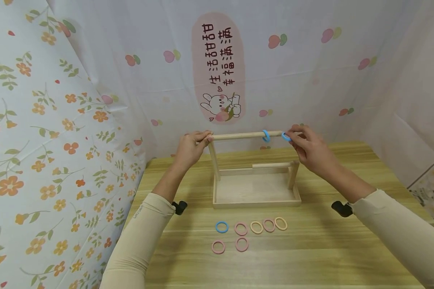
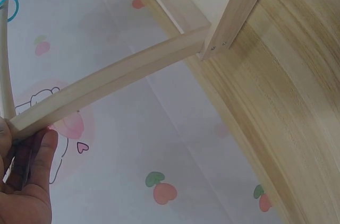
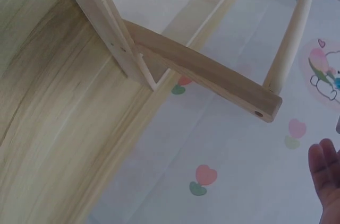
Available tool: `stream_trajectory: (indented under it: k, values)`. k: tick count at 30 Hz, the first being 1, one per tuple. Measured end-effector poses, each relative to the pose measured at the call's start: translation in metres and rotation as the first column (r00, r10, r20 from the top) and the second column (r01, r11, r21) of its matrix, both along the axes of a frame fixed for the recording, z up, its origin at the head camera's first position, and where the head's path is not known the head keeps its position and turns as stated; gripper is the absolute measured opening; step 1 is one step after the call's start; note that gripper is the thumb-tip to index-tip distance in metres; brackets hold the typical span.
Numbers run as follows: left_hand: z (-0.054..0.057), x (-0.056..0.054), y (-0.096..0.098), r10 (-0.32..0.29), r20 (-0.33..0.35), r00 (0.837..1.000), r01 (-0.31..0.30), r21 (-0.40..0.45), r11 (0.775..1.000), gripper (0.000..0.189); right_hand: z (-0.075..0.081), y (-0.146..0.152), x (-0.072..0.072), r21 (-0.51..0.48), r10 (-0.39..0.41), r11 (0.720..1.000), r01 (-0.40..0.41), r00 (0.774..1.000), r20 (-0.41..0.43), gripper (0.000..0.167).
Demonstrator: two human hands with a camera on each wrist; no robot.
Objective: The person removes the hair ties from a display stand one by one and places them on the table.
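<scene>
My left hand [image 1: 191,149] holds the top corner of a wooden rack, where the tall post [image 1: 215,162] meets the upper rod [image 1: 235,136]. A blue ring [image 1: 267,140] hangs round that rod towards its right part. At the rod's right end my right hand [image 1: 314,151] pinches a second blue ring [image 1: 286,139]; whether the rod's tip is inside it I cannot tell. In the left wrist view, the left fingers [image 2: 45,155] lie against the post's end. The right wrist view shows part of the right hand [image 3: 326,176], its ring mostly out of frame.
The rack's shallow tray [image 1: 256,205] stands on the wooden table [image 1: 311,257]. A shorter post [image 1: 293,176] carries a lower rod [image 1: 271,165]. In front lie a blue ring [image 1: 222,232], several pink rings [image 1: 242,251] and two yellow rings [image 1: 256,233]. A patterned curtain [image 1: 148,100] hangs behind.
</scene>
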State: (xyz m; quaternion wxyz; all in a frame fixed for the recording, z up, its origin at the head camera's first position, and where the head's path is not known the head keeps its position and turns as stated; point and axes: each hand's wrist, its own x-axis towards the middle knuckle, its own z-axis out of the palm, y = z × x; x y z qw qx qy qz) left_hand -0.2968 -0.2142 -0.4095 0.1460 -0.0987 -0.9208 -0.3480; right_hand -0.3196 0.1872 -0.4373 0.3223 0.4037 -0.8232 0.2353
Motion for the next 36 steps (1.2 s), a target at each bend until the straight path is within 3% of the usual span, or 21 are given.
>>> stream_trajectory:
  k: [19, 22, 25, 30, 36]
  values:
    - [-0.0038, -0.0027, -0.0015, 0.001, 0.003, 1.000, -0.001, 0.013, 1.000, 0.039, -0.0034, 0.0024, 0.0042, 0.052, 0.065, 0.997, -0.065, 0.998, 0.005, 0.039]
    - [-0.0036, -0.0018, -0.0021, 0.000, -0.009, 1.000, 0.000, 0.010, 1.000, 0.039, -0.0047, 0.0030, 0.0035, 0.048, 0.082, 0.995, -0.082, 0.997, -0.003, 0.034]
    - [-0.0032, -0.0008, -0.0021, -0.005, -0.024, 1.000, 0.005, -0.003, 1.000, 0.039, -0.0061, 0.0039, 0.0032, 0.052, 0.094, 0.994, -0.094, 0.996, -0.003, 0.016]
    - [-0.0028, -0.0009, -0.0015, -0.008, -0.030, 1.000, 0.007, -0.014, 1.000, 0.039, -0.0064, 0.0033, 0.0030, 0.054, 0.121, 0.991, -0.120, 0.993, -0.008, 0.058]
    - [-0.0025, -0.0020, -0.0011, -0.005, 0.001, 1.000, 0.005, 0.016, 1.000, 0.039, -0.0058, 0.0000, 0.0050, 0.072, 0.185, 0.981, -0.182, 0.982, -0.039, 0.061]
